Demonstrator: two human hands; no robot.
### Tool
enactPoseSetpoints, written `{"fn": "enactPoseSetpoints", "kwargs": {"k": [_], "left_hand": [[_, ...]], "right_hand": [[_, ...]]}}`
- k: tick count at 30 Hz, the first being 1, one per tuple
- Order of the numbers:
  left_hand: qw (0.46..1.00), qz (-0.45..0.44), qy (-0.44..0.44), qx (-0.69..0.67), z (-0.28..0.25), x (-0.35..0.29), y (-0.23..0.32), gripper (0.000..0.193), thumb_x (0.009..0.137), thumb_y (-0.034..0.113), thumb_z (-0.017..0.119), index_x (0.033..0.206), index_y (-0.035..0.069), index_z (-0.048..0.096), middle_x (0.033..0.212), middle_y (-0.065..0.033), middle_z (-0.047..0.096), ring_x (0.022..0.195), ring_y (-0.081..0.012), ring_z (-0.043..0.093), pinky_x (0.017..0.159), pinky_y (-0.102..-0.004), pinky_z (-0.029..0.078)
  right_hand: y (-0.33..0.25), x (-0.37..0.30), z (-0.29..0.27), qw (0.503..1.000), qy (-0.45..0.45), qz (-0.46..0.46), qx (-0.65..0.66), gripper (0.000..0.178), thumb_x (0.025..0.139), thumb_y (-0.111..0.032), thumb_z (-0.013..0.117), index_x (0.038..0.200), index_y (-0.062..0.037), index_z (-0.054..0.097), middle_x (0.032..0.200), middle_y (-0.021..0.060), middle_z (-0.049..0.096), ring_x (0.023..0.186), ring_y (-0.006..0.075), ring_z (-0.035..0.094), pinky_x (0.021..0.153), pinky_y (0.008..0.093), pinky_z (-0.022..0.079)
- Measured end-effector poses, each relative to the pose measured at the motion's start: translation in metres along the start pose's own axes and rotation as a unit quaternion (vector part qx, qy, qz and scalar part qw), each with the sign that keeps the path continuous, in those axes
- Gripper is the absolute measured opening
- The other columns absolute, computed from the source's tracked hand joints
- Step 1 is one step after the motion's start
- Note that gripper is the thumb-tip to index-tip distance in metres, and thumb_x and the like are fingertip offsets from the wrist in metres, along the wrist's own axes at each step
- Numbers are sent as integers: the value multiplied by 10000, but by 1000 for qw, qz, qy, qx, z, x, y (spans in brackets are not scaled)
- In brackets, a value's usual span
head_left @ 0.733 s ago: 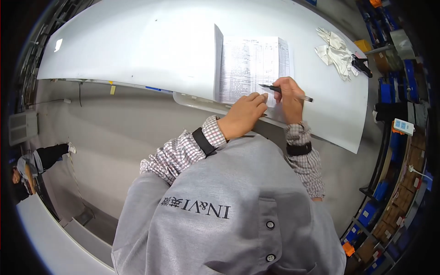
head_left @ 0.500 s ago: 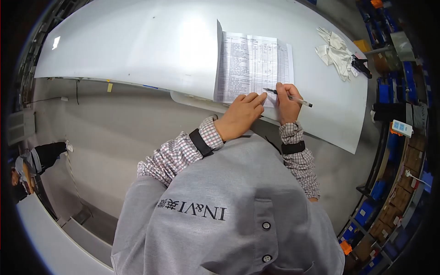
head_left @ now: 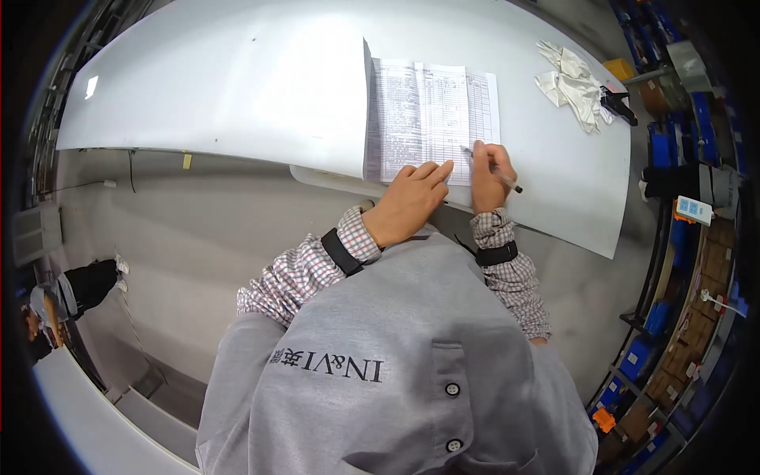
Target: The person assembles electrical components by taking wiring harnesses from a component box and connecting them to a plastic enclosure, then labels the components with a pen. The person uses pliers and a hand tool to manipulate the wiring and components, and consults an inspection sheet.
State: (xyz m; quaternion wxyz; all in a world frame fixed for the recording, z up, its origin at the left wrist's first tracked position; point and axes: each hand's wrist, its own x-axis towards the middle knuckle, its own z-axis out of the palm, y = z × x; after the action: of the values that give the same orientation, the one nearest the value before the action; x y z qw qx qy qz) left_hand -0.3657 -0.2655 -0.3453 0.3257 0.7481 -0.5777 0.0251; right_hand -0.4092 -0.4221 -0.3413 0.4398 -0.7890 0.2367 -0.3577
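Fingers of the right hand [head_left: 492,180] pinch a pen [head_left: 514,187] over a printed form [head_left: 396,119]; those of the left hand [head_left: 405,206], slightly spread, partly cover its lower edge. Crumpled white gloves [head_left: 575,89] and a black clamp [head_left: 619,106] lie farther right on the white table [head_left: 214,87]; blue bins [head_left: 633,360] line shelving beyond the grey floor [head_left: 206,229].

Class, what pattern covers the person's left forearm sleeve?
The left sleeve is checked, clearest in the head view.

Tabletop [head_left: 237,87] glare, dark warped rim
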Motion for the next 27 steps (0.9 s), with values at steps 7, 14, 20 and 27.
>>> {"fn": "enactPoseSetpoints", "kwargs": {"k": [7, 14, 20, 27], "left_hand": [[1000, 4, 16, -24, 0, 9, -2, 128, 755, 99, 590, 810, 10, 517, 1254, -142, 452, 1062, -265, 467, 813, -345, 408], [920, -107, 24, -376, -54, -38, -6, 168, 851, 60, 538, 1012, 40, 579, 770, -52, 565, 644, -116, 504, 582, -236, 424], [861, -144, -7, -487, -53, -38, 0, 187, 879, 77, 510, 1035, -23, 534, 802, -37, 569, 716, -82, 511, 639, -214, 441], [866, -130, 1, -483, -60, -37, 3, 142, 867, 73, 507, 945, -28, 568, 689, -63, 572, 628, -100, 532, 588, -230, 442]], "right_hand": [[-83, 29, -68, 980, 170, -56, 87, 177, 856, -136, 573, 731, -21, 523, 581, -51, 442, 503, 11, 332, 441, 172, 251], [-110, -47, -20, 975, -82, 86, 188, 243, 863, -167, 575, 667, -36, 513, 558, -50, 428, 472, 15, 311, 419, 190, 227], [-113, -45, -19, 971, -133, 97, 171, 236, 861, -154, 576, 669, -33, 515, 571, -59, 433, 507, 9, 310, 455, 186, 238], [-109, -51, -14, 967, -187, 92, 143, 226, 851, -117, 579, 659, -26, 500, 588, -63, 429, 553, 15, 340, 485, 190, 272]]}}
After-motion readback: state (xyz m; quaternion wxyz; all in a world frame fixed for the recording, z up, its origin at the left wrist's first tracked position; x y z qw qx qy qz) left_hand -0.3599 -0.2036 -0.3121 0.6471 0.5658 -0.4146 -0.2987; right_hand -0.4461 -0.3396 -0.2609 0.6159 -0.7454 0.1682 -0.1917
